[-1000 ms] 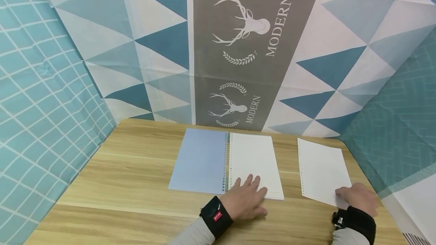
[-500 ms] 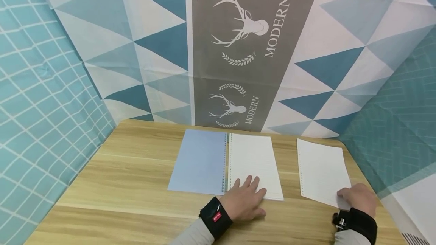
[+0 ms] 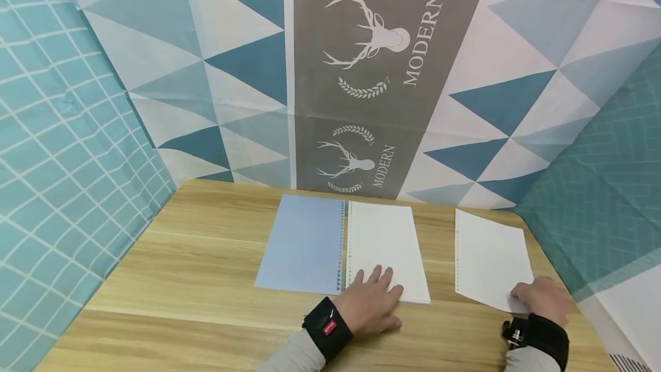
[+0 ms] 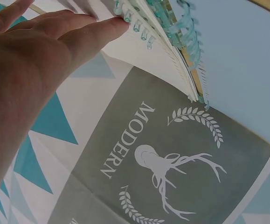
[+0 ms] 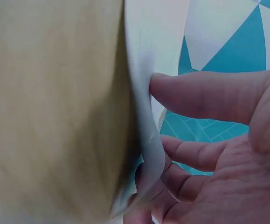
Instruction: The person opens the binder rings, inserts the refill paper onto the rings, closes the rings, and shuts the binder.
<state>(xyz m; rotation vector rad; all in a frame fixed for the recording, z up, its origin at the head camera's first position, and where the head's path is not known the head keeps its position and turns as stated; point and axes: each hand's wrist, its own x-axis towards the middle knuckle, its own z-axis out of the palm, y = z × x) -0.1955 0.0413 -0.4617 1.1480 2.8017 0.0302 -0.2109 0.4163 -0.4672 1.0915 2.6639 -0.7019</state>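
Observation:
An open spiral notebook [image 3: 384, 240] lies on the wooden table, its pale blue cover [image 3: 304, 245] folded out to the left and a lined white page on the right. My left hand [image 3: 368, 303] rests with spread, straight fingers on the lower part of that page; in the left wrist view its fingertips reach the page beside the clear rings [image 4: 179, 28]. To the right is a loose white sheet [image 3: 490, 260] with punched holes down its left edge. My right hand [image 3: 544, 301] pinches the sheet's lower right corner, thumb on top and fingers beneath, and the paper [image 5: 146, 107] bends there.
The wooden table [image 3: 196, 280] extends to the left of the notebook. A patterned cloth backdrop [image 3: 248, 73] with triangles and deer heads rises behind it. Teal cloths [image 3: 67, 131] hang at both sides. A strip of bare table separates notebook and sheet.
The loose sheet has shifted slightly right, and its near edge has bent a little more. My right hand still pinches its corner. The left hand and the notebook stay in place.

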